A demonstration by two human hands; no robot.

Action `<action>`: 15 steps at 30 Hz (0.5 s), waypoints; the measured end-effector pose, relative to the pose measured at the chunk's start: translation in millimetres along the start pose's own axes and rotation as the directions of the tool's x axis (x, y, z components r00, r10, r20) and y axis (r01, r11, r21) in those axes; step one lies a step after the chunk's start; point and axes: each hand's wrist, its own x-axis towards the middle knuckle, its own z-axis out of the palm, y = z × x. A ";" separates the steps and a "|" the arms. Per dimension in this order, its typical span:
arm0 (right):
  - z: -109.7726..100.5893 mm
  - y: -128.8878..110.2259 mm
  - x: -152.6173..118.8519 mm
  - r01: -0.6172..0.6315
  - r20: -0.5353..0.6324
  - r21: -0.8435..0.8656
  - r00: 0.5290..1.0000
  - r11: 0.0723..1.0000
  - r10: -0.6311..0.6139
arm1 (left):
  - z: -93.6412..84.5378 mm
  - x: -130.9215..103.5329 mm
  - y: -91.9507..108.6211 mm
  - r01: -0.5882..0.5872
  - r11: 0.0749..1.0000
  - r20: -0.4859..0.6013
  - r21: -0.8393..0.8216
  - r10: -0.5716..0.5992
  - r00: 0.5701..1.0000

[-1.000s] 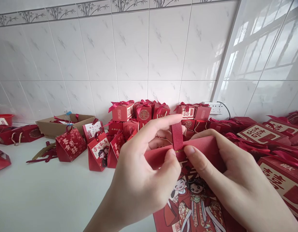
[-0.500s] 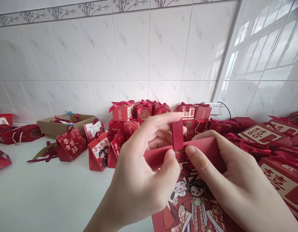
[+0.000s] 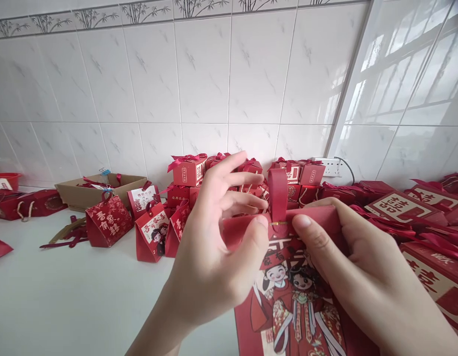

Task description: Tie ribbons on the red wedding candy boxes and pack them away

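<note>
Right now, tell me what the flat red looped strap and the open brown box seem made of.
Flat red looped strap: probably leather-like synthetic, with a soft sheen and smooth bend, though coated fabric is possible. Open brown box: apparently cardboard, matte, judging by its plain, stiff walls.

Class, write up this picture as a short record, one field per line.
Left hand: thumb at the box's top edge, fingers spread
Right hand: gripping the box's top edge
Strap: red, looped upright above the box
Print: two cartoon figures
Table, left: carton, small red boxes
By the wall: ribboned boxes, socket
</note>
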 end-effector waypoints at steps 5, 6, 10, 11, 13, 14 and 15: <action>-6.7 10.0 12.8 -0.102 -0.133 0.015 0.986 0.995 0.103 | -7.9 3.5 -7.5 0.118 0.985 0.096 0.124 -0.130 0.987; -8.7 13.2 16.9 -0.111 -0.157 0.004 0.981 0.994 0.110 | -8.1 4.0 -8.9 0.125 0.981 0.122 0.148 -0.144 0.982; -14.1 21.9 28.4 -0.154 -0.257 0.010 0.954 0.988 0.151 | -5.3 5.6 -11.8 0.113 0.980 0.143 0.164 -0.137 0.980; -15.0 22.3 28.8 -0.148 -0.243 0.040 0.958 0.988 0.153 | -4.7 6.1 -11.6 0.109 0.982 0.125 0.155 -0.129 0.984; -17.1 21.2 26.9 -0.118 -0.165 0.112 0.977 0.987 0.135 | -5.1 7.8 -10.8 0.106 0.986 0.064 0.132 -0.115 0.991; -18.3 19.8 24.9 -0.102 -0.096 0.144 0.988 0.984 0.117 | -6.2 9.0 -10.5 0.110 0.986 0.025 0.123 -0.114 0.993; -19.4 18.1 22.8 -0.093 -0.012 0.169 0.995 0.981 0.097 | -7.8 10.7 -10.5 0.119 0.986 -0.013 0.115 -0.118 0.993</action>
